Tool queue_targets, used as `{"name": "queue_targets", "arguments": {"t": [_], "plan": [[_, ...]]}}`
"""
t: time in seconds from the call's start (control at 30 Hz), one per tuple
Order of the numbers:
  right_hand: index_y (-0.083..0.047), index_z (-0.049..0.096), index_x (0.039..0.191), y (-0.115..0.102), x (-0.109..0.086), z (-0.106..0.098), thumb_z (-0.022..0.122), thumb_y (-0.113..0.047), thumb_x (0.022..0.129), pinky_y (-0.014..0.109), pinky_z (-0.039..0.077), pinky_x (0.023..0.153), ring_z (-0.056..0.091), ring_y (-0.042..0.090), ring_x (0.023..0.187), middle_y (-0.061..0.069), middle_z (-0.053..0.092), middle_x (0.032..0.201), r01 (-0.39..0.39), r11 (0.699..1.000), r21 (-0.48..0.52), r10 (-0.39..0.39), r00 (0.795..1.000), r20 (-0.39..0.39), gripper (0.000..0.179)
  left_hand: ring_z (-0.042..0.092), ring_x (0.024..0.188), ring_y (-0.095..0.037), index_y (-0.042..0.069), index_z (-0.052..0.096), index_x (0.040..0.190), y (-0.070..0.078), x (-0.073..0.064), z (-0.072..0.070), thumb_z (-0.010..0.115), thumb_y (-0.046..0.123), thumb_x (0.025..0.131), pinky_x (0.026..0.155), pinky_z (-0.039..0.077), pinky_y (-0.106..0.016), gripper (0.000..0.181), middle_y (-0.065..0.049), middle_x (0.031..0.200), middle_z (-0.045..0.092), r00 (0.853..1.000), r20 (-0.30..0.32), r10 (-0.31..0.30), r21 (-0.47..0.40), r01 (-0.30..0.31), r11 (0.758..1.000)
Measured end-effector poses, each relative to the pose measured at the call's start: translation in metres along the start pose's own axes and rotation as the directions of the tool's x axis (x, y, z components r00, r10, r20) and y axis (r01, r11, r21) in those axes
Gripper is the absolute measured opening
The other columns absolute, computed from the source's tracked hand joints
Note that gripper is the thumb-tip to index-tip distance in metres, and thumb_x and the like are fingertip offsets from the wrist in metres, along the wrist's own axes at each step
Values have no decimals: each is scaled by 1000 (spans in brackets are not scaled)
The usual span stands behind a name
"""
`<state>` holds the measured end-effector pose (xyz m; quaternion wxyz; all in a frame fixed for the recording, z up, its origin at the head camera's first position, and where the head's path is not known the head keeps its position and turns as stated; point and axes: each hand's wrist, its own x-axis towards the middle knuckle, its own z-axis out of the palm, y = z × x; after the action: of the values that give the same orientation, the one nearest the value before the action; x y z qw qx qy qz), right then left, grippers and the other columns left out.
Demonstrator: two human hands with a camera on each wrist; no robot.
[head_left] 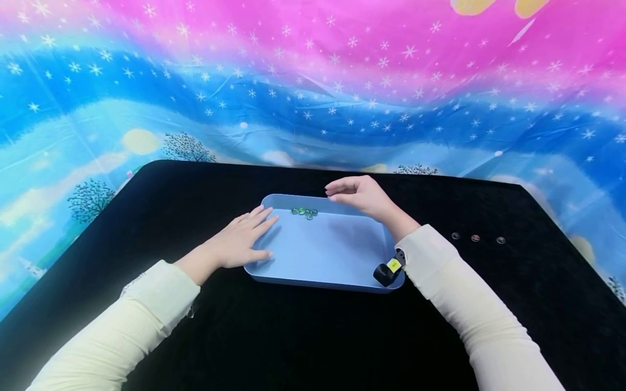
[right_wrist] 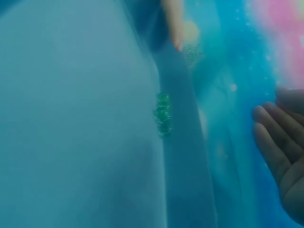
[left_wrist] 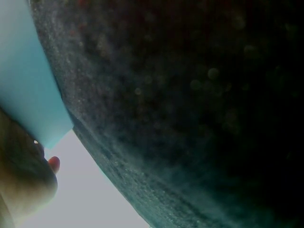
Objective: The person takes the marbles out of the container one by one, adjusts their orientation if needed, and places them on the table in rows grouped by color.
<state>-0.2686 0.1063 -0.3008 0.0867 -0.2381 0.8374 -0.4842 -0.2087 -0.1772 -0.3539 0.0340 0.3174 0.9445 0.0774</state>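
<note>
A shallow light blue tray [head_left: 327,250] lies on the black table, with several clear green glass pieces [head_left: 304,212] clustered along its far wall. In the right wrist view the green pieces [right_wrist: 163,115] sit where the tray's floor meets that wall. My left hand [head_left: 237,239] rests at the tray's left side, its fingers spread over the rim. Above the far rim, to the right of the green pieces, is my right hand [head_left: 359,194]. Its loosely bent fingers [right_wrist: 270,137] have nothing between them. Dark and blurred, part of my left hand [left_wrist: 28,175] shows beside the tray.
Three small round clear pieces [head_left: 475,238] lie in a row on the table [head_left: 313,342] to the right of the tray. A black wrist camera [head_left: 386,274] overlaps the tray's near right corner. Behind the table hangs a pink and blue snowflake cloth [head_left: 293,81].
</note>
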Motion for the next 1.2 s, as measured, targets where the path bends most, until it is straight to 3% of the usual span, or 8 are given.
{"name": "queue_targets", "arguments": {"t": [0.27,0.6,0.87,1.2], "plan": [[-2,61,106,6,14,11,60,-9,81,28,46,75,59,16,87,14,61,101,13,998,-58,-11,999,30,26,2,129,-27,9,19,138,-1,0,1,49,45,82,100,12,-45,73,-11,143,11,1000,-14,6,-13,-7,1000],[-5,60,109,13,27,25,62,-11,80,27,46,76,57,13,92,8,61,104,-44,986,-163,64,990,122,30,0,130,-25,10,18,138,1,0,0,48,46,82,100,12,-45,74,-11,143,11,1000,-1,-8,-16,8,1000],[-4,59,110,21,34,35,63,-6,78,25,46,74,58,14,91,7,60,107,-41,975,-218,86,975,204,33,0,130,-25,10,19,138,1,-1,0,49,47,82,100,11,-45,74,-11,143,11,1000,5,-7,-12,7,1000],[-5,58,111,25,37,42,62,-5,79,25,46,74,57,14,91,7,58,109,-29,963,-270,95,968,234,33,-1,130,-24,11,18,139,0,0,0,46,48,82,101,11,-44,73,-10,143,10,1000,11,-11,-2,11,1000]]}}
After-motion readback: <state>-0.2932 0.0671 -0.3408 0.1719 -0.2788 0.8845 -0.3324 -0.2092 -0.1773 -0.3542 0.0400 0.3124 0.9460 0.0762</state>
